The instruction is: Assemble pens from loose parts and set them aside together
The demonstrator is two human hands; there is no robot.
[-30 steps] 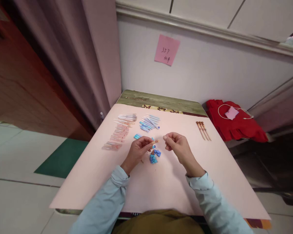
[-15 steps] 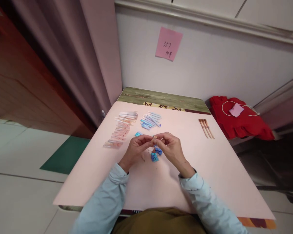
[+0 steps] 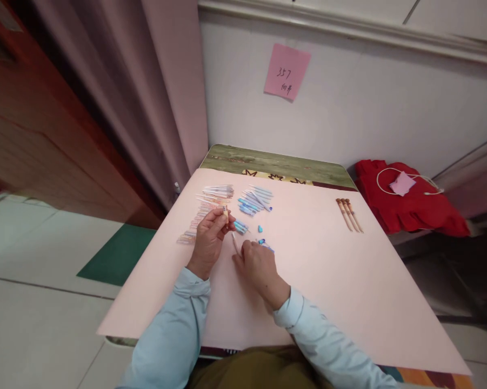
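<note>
Nearest, I log my right hand (image 3: 259, 266) pressed on the pink sheet (image 3: 328, 281), fingers pinching a thin stick (image 3: 235, 243); left hand (image 3: 209, 240) clamped on a small tube (image 3: 226, 212). Beyond: sorted blue pieces (image 3: 254, 199), clear tubes (image 3: 217, 190), wooden sticks (image 3: 349, 214), grouped by kind.

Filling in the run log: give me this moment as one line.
left hand: holds small tube | right hand: on pink sheet, at thin stick | brown sticks: untouched

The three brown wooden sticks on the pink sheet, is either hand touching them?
No, the three brown wooden sticks lie apart at the right, while the left hand and the right hand are near the blue pieces.
</note>
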